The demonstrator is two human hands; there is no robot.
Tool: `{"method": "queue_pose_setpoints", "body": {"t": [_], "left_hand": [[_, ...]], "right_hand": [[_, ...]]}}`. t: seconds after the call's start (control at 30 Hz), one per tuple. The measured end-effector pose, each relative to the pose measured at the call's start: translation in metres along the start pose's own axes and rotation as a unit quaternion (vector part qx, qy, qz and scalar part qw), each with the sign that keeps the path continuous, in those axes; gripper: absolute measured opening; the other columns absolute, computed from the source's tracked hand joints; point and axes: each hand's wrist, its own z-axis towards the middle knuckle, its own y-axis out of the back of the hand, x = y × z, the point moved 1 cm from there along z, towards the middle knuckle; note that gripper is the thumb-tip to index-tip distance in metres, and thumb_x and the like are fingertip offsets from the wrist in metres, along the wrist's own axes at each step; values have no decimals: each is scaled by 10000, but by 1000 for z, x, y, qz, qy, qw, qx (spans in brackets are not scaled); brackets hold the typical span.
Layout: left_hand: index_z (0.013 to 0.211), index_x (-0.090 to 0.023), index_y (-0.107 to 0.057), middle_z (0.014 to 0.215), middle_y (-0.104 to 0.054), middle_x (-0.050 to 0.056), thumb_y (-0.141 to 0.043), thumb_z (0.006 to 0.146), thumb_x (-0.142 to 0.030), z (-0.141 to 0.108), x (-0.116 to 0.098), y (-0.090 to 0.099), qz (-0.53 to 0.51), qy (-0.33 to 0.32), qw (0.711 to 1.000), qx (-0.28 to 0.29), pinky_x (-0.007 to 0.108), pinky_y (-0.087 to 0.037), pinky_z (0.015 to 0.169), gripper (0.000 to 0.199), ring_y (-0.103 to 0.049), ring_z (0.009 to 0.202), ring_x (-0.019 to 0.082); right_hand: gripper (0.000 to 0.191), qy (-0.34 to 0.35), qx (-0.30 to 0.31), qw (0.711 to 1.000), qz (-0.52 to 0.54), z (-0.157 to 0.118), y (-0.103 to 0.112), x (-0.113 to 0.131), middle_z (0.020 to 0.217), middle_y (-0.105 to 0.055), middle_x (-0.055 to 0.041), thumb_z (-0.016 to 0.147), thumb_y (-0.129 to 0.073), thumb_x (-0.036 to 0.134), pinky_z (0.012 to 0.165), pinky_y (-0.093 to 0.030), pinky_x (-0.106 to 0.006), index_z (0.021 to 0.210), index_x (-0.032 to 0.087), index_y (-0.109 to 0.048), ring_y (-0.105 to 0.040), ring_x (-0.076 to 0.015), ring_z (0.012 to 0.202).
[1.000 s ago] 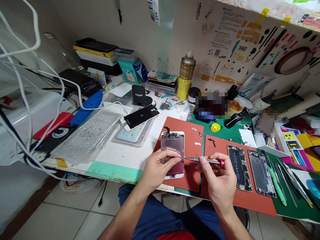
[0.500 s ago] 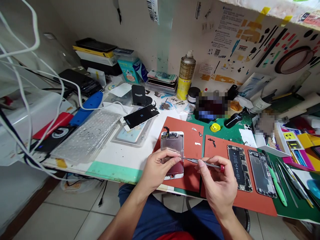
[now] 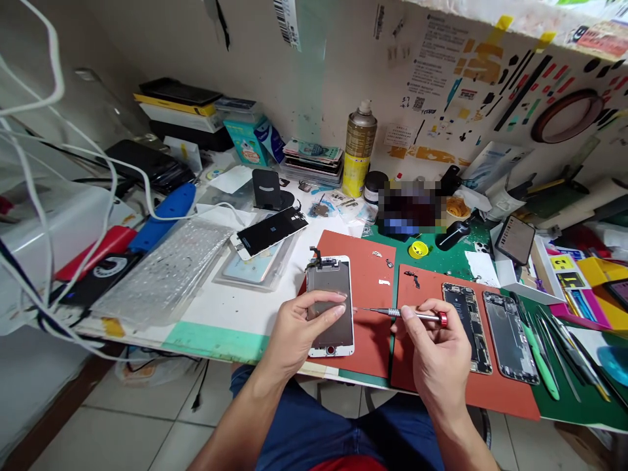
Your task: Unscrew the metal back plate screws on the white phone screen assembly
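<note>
A white-framed phone screen (image 3: pixel 338 327) lies back up on the left orange mat (image 3: pixel 375 333). Above it is my left hand (image 3: pixel 299 327), its thumb and index finger apart at the tips with nothing visible between them. My right hand (image 3: pixel 436 340) grips a thin silver screwdriver (image 3: pixel 390 312) with a red end, its tip pointing left, just right of the screen and apart from it. To the right, an opened phone with a battery (image 3: pixel 468 327) and a bare phone housing (image 3: pixel 510 337) lie on the right orange mat (image 3: pixel 426 386).
Small metal parts (image 3: pixel 384 282) lie behind my hands. A black-and-white screen (image 3: pixel 269 232) rests on a case at the left, near bubble wrap (image 3: pixel 167 268). Tweezers and a green tool (image 3: pixel 542 363) are at the right. A spray can (image 3: pixel 359 147) stands at the back.
My right hand has drawn the screwdriver tip rightward, away from my left fingers. My left thumb and index finger have parted. The camera view has shifted slightly.
</note>
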Motion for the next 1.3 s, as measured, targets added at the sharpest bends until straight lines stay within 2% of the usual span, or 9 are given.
{"method": "queue_pose_setpoints", "body": {"t": [0.1,0.2,0.37,0.97,1.2,1.3], "left_hand": [[867,-232,-864,984,-848,67,-953,723,-382,0,0,2,-25,4,1000,-3,262,-618,866,226,-779,965,211],[858,-236,-872,952,-851,63,-971,697,-379,-1,0,2,-36,13,999,-3,242,-611,862,237,-778,927,193],[848,-234,-878,926,-852,72,-991,659,-365,-3,2,2,-42,23,999,3,263,-622,854,256,-781,884,199],[858,-244,-880,939,-854,62,-973,692,-349,-2,2,2,-29,14,999,6,243,-615,854,218,-777,895,187],[860,-226,-875,953,-852,83,-963,697,-355,-2,1,1,-17,10,1000,11,310,-628,885,226,-785,922,230],[867,-238,-874,975,-852,75,-952,718,-343,-2,2,2,-12,5,1000,19,306,-619,920,198,-785,953,223]], "right_hand": [[339,-35,26,997,58,2,0,-2,729,-715,37,855,-894,373,564,-609,-224,1003,247,-617,-761,-163,620],[346,-41,30,996,75,2,-2,0,742,-707,47,856,-896,357,587,-616,-232,1024,253,-612,-764,-160,627],[353,-24,32,998,58,2,-7,3,758,-713,36,857,-893,364,595,-620,-246,1012,241,-601,-764,-164,634],[365,-37,52,997,44,3,-7,0,749,-735,26,869,-878,379,582,-595,-244,1030,246,-578,-771,-178,659],[357,-9,68,997,41,6,-7,2,887,-784,-13,871,-872,385,694,-665,-306,1013,248,-574,-789,-186,713],[365,2,55,998,11,6,-8,5,784,-760,7,856,-885,397,599,-637,-260,986,243,-580,-774,-179,645]]}}
